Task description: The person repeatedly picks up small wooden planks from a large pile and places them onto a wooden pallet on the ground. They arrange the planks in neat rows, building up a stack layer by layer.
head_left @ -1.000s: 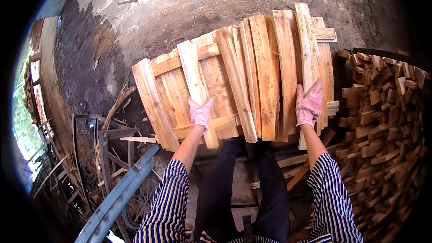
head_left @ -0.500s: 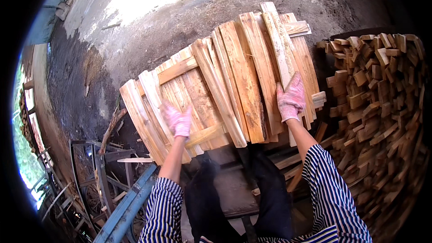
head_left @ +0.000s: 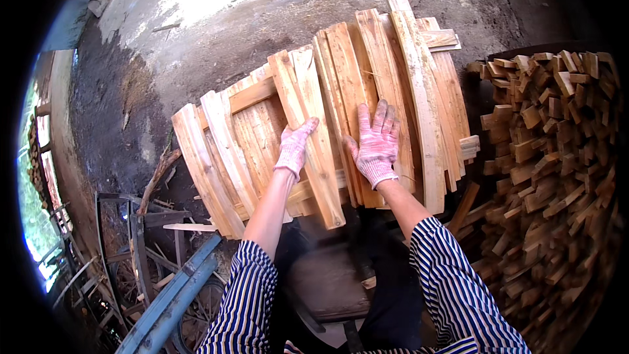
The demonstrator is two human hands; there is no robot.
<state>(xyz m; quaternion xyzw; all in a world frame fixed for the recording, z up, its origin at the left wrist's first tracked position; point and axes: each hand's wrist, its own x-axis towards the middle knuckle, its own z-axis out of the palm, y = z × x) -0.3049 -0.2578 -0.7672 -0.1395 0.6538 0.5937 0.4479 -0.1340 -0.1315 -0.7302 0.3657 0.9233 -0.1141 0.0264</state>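
A wide pile of rough wooden planks (head_left: pixel 234 146) lies in front of me, most boards side by side and pointing away from me. My left hand (head_left: pixel 297 147), in a pink-and-white knit glove, grips the edge of a loose wooden plank (head_left: pixel 322 180) that lies slantwise on top, its near end jutting past the others. My right hand (head_left: pixel 378 141), gloved alike, rests with fingers spread on the boards right of that plank. Further right, a long pale board (head_left: pixel 424 111) lies on top. Shorter crosspieces (head_left: pixel 253 94) run beneath the upper boards.
At the right rises a tall stack of short cut wood pieces (head_left: pixel 544 151). A blue metal beam (head_left: pixel 171 301) and a dark metal frame (head_left: pixel 134 249) stand at the lower left. Beyond the pile, a stained concrete floor (head_left: pixel 216 39) stretches away. A crooked branch (head_left: pixel 157 180) leans near the frame.
My left hand has moved right and taken hold of the slanting plank, which has shifted left at its near end. My right hand has come left off the pale board onto the middle boards.
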